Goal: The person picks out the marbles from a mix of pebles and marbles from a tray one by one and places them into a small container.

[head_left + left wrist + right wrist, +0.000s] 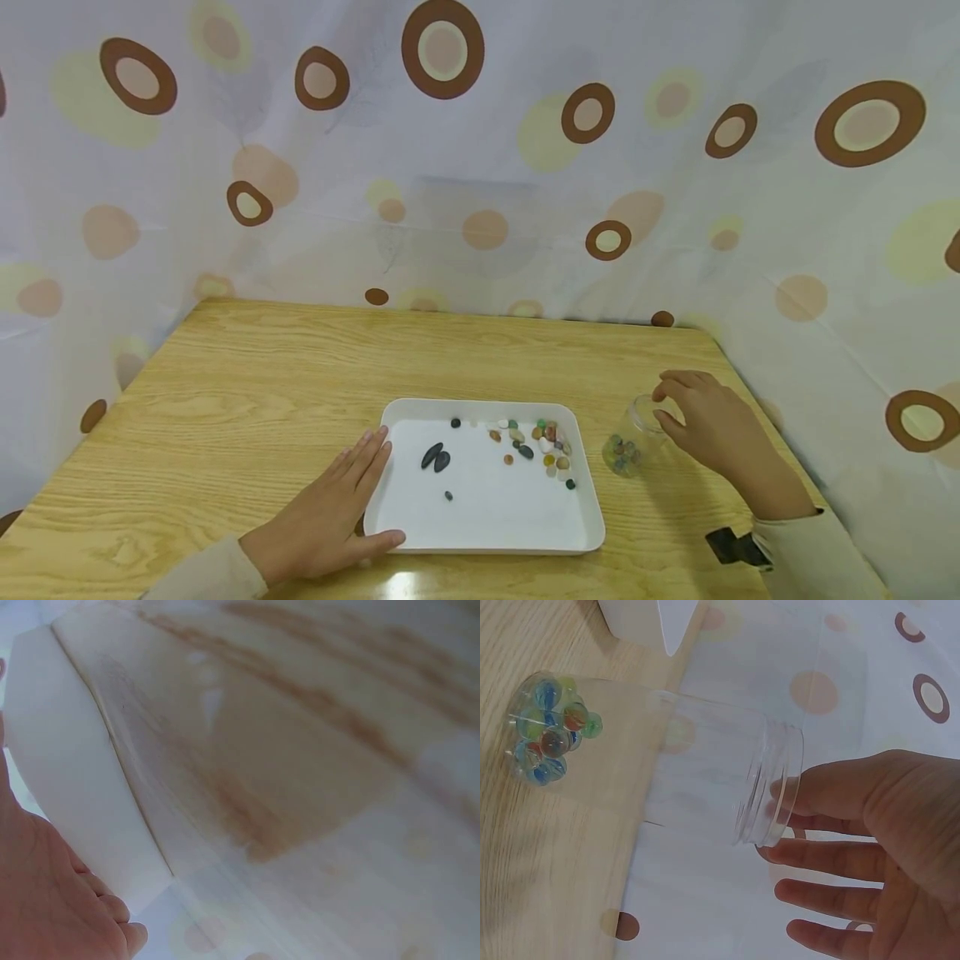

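Note:
My left hand lies along the left side of a white tray, fingers straight on its rim and thumb at the front left corner. Its palm shows beside the tray wall in the left wrist view. To the tray's right stands a clear jar with no lid, several coloured glass marbles gathered at its bottom. My right hand is at the jar's mouth, thumb and forefinger apart. In the right wrist view the thumb tip overlaps the threaded rim and the other fingers stretch out loosely, with nothing visible between them.
Inside the tray, several small coloured stones cluster at the back right. Dark oval pebbles lie at its left, with a small dark stone nearer the front. A patterned curtain hangs behind the wooden table.

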